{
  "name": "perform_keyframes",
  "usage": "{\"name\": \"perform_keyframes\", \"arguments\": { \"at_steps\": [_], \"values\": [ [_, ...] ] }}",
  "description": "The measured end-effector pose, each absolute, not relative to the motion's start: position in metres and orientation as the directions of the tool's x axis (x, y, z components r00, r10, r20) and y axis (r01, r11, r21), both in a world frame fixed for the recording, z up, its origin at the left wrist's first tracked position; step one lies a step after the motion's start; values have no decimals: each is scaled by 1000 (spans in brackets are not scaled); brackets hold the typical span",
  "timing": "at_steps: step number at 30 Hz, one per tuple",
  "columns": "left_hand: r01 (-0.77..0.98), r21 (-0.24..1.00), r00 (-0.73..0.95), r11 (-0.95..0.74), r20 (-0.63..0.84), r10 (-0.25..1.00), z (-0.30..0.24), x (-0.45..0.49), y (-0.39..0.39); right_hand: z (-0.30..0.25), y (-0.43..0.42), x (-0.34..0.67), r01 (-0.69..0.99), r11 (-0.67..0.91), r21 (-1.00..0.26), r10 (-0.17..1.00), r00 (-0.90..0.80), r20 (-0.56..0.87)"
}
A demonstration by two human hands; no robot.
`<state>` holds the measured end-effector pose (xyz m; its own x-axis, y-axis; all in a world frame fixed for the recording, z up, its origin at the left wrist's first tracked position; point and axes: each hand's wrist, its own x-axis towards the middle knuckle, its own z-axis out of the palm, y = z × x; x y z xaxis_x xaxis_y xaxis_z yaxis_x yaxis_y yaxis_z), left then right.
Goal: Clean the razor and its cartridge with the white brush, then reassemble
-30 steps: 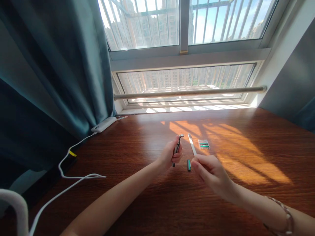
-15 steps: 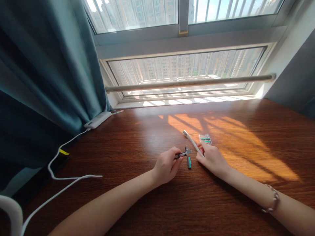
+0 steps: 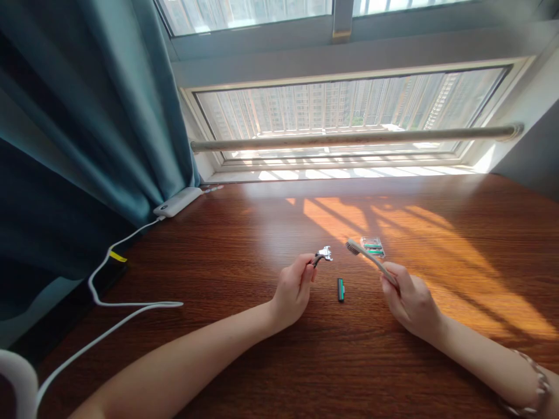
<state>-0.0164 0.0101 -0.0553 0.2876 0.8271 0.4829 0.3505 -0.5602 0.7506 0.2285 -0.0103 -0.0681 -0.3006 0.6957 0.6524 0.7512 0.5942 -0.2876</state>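
Note:
My left hand point(image 3: 293, 289) is closed round a dark razor handle point(image 3: 321, 256), whose metal head points right and sits just above the wooden table point(image 3: 244, 244). In my right hand point(image 3: 406, 298), also closed, is a toothbrush point(image 3: 365, 258) slanting up to the left, its bristled head close to the razor head but apart from it. A loose green razor cartridge point(image 3: 340, 289) lies on the table between my hands. A clear pack of green cartridges point(image 3: 372, 246) lies just behind the brush.
A teal curtain point(image 3: 87, 116) hangs at the left. A white power bank point(image 3: 177, 202) lies at its foot, with a white cable point(image 3: 117, 302) trailing toward me. A metal rail point(image 3: 349, 139) runs along the window behind the table.
Both hands have drawn apart and lifted slightly. The brush head has tipped toward the razor head. The camera has tilted down a little.

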Motion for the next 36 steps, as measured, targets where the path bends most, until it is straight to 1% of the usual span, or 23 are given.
{"name": "perform_keyframes", "arguments": {
  "at_steps": [3,7,9,11,13,15,18,20,23,25,28,30,33,36],
  "values": [
    [359,761,265,-540,472,841,-54,-16,11,-64,-9,231,752,610,-250,703,-368,609],
    [373,757,287,-537,457,842,-54,-16,12,-58,-12,230,751,615,-240,705,-388,594],
    [370,746,304,-554,466,831,-53,-16,11,-59,-11,229,797,566,-209,734,-371,569],
    [363,731,320,-578,485,814,-53,-16,11,-59,-10,228,848,489,-206,783,-322,532],
    [357,722,327,-592,497,803,-52,-16,10,-59,-9,227,857,446,-258,820,-276,501],
    [358,722,327,-593,498,803,-51,-16,9,-59,-9,227,825,469,-316,823,-279,495],
    [352,715,327,-604,510,795,-51,-16,8,-58,-9,227,790,528,-311,790,-323,521],
    [343,700,334,-626,532,778,-51,-16,8,-58,-8,227,817,495,-296,806,-304,507],
    [339,684,340,-646,551,762,-52,-16,9,-58,-8,228,828,426,-364,853,-234,467],
    [341,680,338,-649,556,760,-52,-16,9,-58,-8,230,781,462,-420,842,-239,483],
    [341,671,344,-658,562,752,-52,-17,9,-58,-8,230,734,540,-412,801,-298,519],
    [336,661,355,-671,571,740,-52,-17,9,-57,-8,230,764,507,-399,818,-283,500],
    [331,650,366,-684,579,728,-52,-17,9,-55,-8,230,772,441,-458,855,-205,477],
    [333,651,366,-682,578,729,-52,-17,9,-55,-9,231,699,533,-477,816,-276,507]
  ]
}}
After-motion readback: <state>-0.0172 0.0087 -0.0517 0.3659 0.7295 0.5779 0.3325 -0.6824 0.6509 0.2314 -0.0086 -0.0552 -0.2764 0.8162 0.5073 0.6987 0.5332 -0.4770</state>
